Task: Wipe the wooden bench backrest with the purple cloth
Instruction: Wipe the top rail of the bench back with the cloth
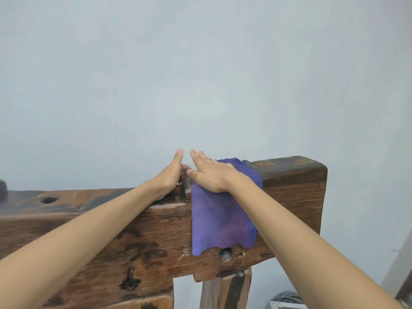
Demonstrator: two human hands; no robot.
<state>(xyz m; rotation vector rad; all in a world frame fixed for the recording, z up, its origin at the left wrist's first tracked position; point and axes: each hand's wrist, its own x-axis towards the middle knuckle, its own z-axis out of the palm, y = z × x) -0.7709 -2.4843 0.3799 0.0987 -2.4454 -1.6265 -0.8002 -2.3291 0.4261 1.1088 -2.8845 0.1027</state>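
Observation:
The dark wooden bench backrest (142, 237) runs across the lower half of the view, thick and worn, with holes in it. The purple cloth (219, 219) is draped over its top edge and hangs down the front face. My right hand (211, 175) lies flat on the cloth at the top of the backrest, fingers straight. My left hand (172, 175) rests on the top edge just left of the cloth, its fingers extended; the underside of the hand is hidden.
A plain pale blue wall (200, 74) stands right behind the backrest. A wooden support post (227, 291) drops below the backrest. A grey object (287, 302) sits low at the bottom right. The backrest's right end (316, 197) is squared off.

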